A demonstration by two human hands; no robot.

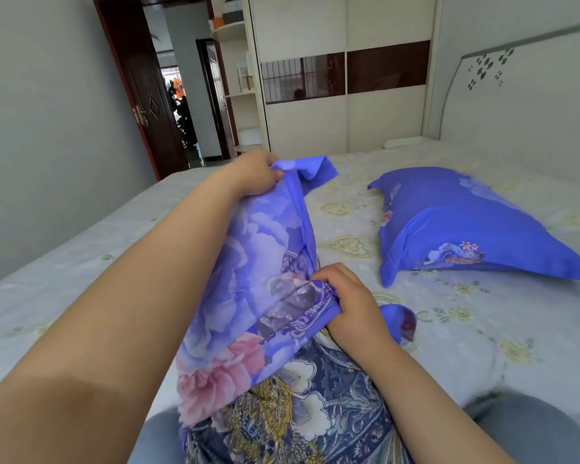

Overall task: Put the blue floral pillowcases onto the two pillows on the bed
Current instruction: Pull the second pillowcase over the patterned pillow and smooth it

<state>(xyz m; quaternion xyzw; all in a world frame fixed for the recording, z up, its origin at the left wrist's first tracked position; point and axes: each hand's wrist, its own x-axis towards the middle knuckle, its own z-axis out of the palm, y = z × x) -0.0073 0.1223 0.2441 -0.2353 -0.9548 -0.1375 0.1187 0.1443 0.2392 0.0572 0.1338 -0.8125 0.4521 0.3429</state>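
Observation:
A pillow stands on end between my knees, wrapped in a blue floral pillowcase (248, 262) with pink and lilac blooms. My left hand (253, 174) grips the case's far top corner. My right hand (352, 303) pinches the bunched edge of the case lower on its right side. Below that edge shows a darker fabric with gold and white flowers (298, 406); I cannot tell if it is the pillow or clothing. A second pillow (466, 229), fully inside a blue floral case, lies flat on the bed to the right.
The bed (449, 329) has a pale sheet with yellow heart and flower prints. A white headboard (533, 105) stands at the right, a sliding-door wardrobe (345, 78) behind, and an open dark door (141, 95) at the left. My knees in grey trousers rest at the bed's near edge.

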